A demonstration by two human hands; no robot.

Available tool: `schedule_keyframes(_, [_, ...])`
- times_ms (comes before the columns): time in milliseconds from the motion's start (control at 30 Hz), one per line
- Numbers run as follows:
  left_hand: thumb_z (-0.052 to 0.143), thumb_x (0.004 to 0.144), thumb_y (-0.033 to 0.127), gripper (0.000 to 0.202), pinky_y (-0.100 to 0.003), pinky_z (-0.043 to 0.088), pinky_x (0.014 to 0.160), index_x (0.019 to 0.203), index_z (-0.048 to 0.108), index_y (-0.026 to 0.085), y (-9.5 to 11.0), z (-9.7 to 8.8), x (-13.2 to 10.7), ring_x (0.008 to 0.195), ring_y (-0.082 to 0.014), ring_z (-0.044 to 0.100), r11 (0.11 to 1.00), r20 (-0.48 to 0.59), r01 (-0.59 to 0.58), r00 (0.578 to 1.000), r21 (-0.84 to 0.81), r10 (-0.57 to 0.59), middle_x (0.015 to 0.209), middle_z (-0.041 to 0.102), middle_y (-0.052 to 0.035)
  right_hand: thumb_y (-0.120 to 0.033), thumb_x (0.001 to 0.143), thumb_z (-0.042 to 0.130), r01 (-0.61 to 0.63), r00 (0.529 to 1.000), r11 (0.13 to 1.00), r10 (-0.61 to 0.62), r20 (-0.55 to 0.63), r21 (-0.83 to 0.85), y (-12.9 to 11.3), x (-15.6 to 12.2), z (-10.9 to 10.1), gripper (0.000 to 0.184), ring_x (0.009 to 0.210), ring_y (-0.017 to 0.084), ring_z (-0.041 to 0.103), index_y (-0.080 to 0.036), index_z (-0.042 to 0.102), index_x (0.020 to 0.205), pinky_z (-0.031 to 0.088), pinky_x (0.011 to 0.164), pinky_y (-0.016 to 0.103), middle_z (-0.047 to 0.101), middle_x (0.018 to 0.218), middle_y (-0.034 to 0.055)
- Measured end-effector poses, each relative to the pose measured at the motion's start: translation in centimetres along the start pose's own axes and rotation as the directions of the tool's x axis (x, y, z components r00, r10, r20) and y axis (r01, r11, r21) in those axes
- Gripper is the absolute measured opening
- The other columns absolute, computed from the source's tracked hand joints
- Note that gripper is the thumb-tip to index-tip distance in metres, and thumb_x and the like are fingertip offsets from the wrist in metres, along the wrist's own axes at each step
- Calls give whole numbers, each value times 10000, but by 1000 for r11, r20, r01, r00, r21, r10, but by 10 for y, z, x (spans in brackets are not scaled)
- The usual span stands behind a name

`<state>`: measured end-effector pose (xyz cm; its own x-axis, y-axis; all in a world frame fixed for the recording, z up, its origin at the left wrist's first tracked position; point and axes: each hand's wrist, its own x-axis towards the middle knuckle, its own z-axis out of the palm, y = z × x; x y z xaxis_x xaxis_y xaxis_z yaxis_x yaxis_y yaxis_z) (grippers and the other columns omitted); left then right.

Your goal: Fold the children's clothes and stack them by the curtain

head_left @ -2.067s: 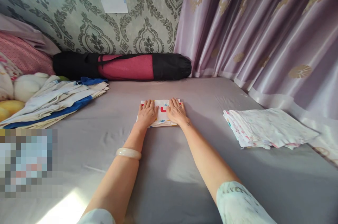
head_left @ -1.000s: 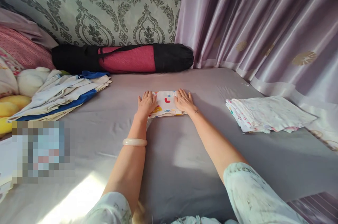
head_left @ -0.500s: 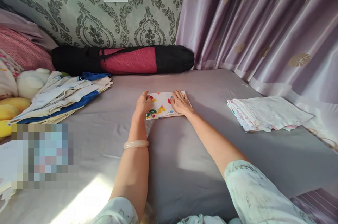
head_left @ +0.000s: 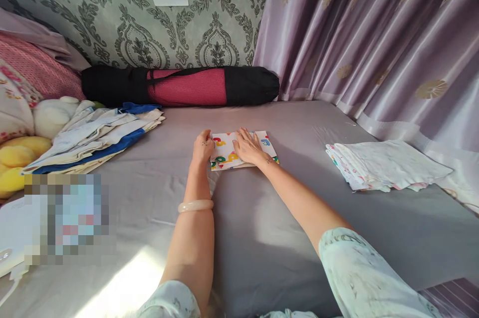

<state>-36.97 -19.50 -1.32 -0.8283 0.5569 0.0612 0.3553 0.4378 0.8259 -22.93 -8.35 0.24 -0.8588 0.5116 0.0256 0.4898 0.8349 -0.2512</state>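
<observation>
A folded white cloth (head_left: 226, 143) with colourful printed shapes lies flat on the grey bed sheet in front of me. My left hand (head_left: 204, 148) is at the cloth's left edge, its fingers curled and closed on that edge. Across the middle of the cloth my right hand (head_left: 249, 149) lies palm down, fingers stretched out, covering part of the print. A pale bangle (head_left: 195, 206) circles my left forearm.
On the right is a stack of folded white cloths (head_left: 389, 163). At left lies a pile of cream and blue cloths (head_left: 97, 133) near plush toys (head_left: 52, 116). A black and pink rolled bag (head_left: 187, 86) rests along the wall. Purple curtains (head_left: 337, 28) hang behind the right side.
My right hand has slid left from the cloth's right side to its middle, uncovering the right end. My left hand stays at the left edge. The view has shifted slightly.
</observation>
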Motion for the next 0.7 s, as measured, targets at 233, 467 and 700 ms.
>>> schedule_keyframes(233, [372, 860, 190, 476, -384, 447, 1028, 1286, 579, 144, -8, -2, 5, 1187, -231, 588, 996, -70, 49, 996, -69, -54, 1239, 660, -129, -337, 1001, 252, 25, 999, 1000, -25, -27, 0, -12, 2, 18, 561, 1477, 241, 168, -82, 328, 1495, 112, 1189, 483, 259, 1591, 123])
schedule_keyframes(467, [356, 849, 182, 487, -355, 466, 1000, 1285, 568, 144, -10, -4, 6, 1156, -216, 607, 995, -92, 72, 993, -68, -79, 1193, 677, -124, -334, 997, 259, 31, 999, 999, -31, -13, -23, -12, 1, 17, 562, 1477, 243, 168, -82, 332, 1494, 119, 1188, 483, 268, 1587, 126])
schedule_keyframes(700, [361, 840, 186, 489, -355, 484, 973, 1285, 562, 159, -17, -1, 11, 1132, -210, 622, 993, -102, 62, 992, -96, -72, 1194, 675, -119, -312, 999, 265, 62, 997, 998, -63, -35, -22, -35, 3, 11, 535, 1475, 255, 173, -79, 370, 1469, 84, 1186, 503, 277, 1580, 150])
